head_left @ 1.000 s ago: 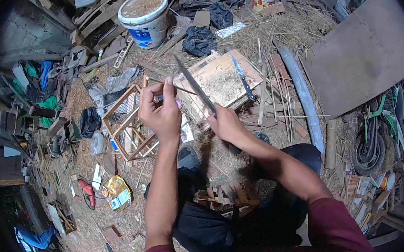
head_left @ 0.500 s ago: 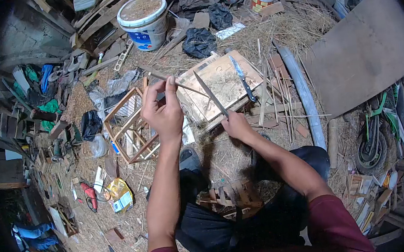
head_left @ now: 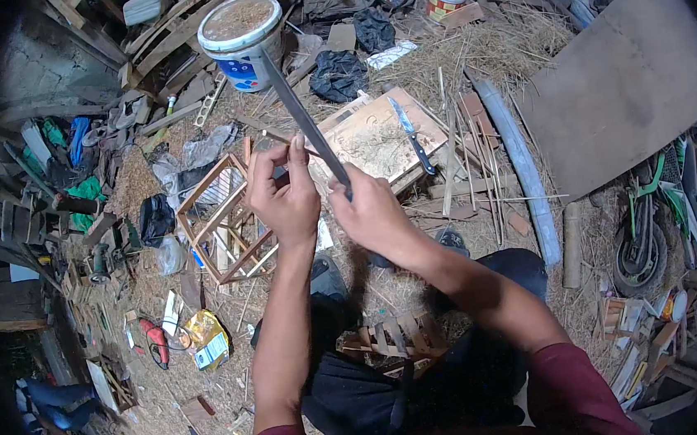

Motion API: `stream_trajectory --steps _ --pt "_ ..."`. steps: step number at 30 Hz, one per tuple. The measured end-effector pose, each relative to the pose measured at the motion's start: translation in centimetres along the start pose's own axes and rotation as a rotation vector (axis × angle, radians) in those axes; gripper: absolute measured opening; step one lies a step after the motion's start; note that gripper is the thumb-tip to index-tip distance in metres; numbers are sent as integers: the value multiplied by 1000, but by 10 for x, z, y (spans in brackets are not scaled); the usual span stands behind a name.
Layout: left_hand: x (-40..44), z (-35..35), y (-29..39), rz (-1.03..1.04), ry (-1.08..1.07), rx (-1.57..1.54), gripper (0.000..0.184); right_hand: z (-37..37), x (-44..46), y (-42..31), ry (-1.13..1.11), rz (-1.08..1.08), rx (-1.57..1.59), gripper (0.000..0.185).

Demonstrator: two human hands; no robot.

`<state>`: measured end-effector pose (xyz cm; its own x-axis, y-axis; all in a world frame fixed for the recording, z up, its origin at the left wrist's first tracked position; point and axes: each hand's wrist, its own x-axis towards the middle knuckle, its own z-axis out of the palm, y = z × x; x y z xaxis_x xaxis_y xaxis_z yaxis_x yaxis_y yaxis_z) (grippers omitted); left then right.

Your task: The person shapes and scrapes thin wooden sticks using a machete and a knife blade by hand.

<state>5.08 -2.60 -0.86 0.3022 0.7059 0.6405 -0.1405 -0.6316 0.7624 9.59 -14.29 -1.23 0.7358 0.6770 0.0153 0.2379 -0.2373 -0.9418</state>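
A thin stick is pinched between the thumb and fingers of my left hand. My right hand is wrapped round the handle of a long dark blade, which points up and to the left. The blade crosses the stick just right of my left fingertips; whether they touch is unclear. Beyond my hands lies a wooden board with shavings on it. A knife with a black handle rests on the board's right side. A wooden frame stands left of my left hand.
A white bucket stands at the back. Thin sticks and a grey pole lie right of the board, near a large brown sheet. A red power tool lies at lower left. Another person's legs show at far left.
The right hand first moved back toward me and to the right with the blade, then up and left, close to my left hand. My left hand still holds the stick.
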Motion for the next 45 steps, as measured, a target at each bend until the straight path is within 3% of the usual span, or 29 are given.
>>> stream_trajectory --steps 1,5,9,13,19,22,25,28,32,33,35,37,40,45 --pt "-1 -1 -2 -56 9 16 12 0 1 7 -18 61 -42 19" --pt "-1 3 4 -61 -10 -45 12 -4 -13 0 33 -62 73 18" --pt "2 -5 -1 -183 -49 -138 12 -5 -6 20 -59 19 -40 19" --pt "0 -3 -2 -221 -22 -199 14 -6 -17 10 -48 -25 41 19" --pt "8 -15 -9 -205 10 -172 12 8 -10 38 -62 -14 -91 18" --pt "6 -16 -19 -224 50 -192 13 6 -16 30 -89 -93 -128 26" --pt "7 -24 -18 -211 33 -177 15 11 -14 67 -154 98 -292 20" --pt "12 -26 -20 -138 24 -44 16 10 -16 82 -112 77 -264 22" --pt "11 -23 -29 -178 48 -112 16 11 -24 103 -73 -34 -315 24" --pt "12 -24 -22 -171 23 -75 15 6 -23 102 -150 134 -396 26" --pt "12 -22 -20 -176 25 -90 13 4 -22 163 -135 162 -431 27" --pt "11 -20 -23 -175 28 -54 11 -1 -21 169 -158 187 -482 27" --pt "12 -12 -33 -80 -24 22 9 4 -19 172 -156 204 -470 32" --pt "-8 6 -45 -227 -339 214 16 -14 4 137 -134 245 -366 40"
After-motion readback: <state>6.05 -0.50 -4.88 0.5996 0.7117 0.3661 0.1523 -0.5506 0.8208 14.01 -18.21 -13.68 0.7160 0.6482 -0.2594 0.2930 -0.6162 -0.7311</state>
